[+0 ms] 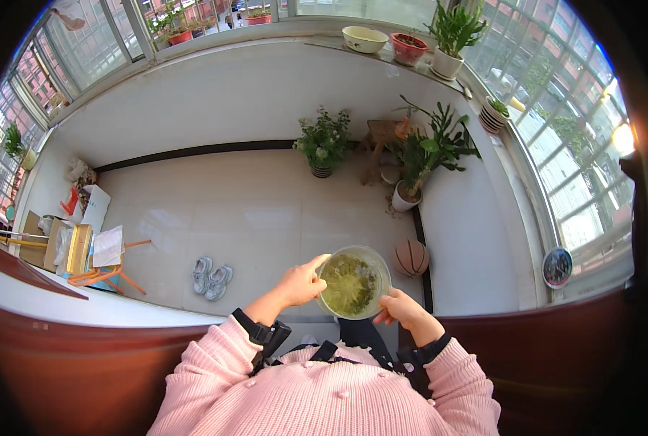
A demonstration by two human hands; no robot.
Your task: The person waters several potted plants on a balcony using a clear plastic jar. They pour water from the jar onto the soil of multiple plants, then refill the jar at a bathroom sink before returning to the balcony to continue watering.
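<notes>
Between my two hands is a clear round bowl (355,282) of yellow-green liquid with dark leafy bits in it. My left hand (300,282) grips its left rim, the index finger stretched along the edge. At the lower right rim, my right hand (403,309) clasps the bowl with thumb and fingers. Pink knitted sleeves and black wrist straps cover both forearms. The bowl is held in front of my body, above the tiled floor (247,212).
A basketball (411,258) lies right of the bowl. Grey sneakers (212,279) stand at the left, near an orange-legged folding chair (108,261). Potted plants (323,139) and a wooden stool (384,133) stand by the far wall. A sill (324,42) carries more pots. Dark red door frames (520,349) flank me.
</notes>
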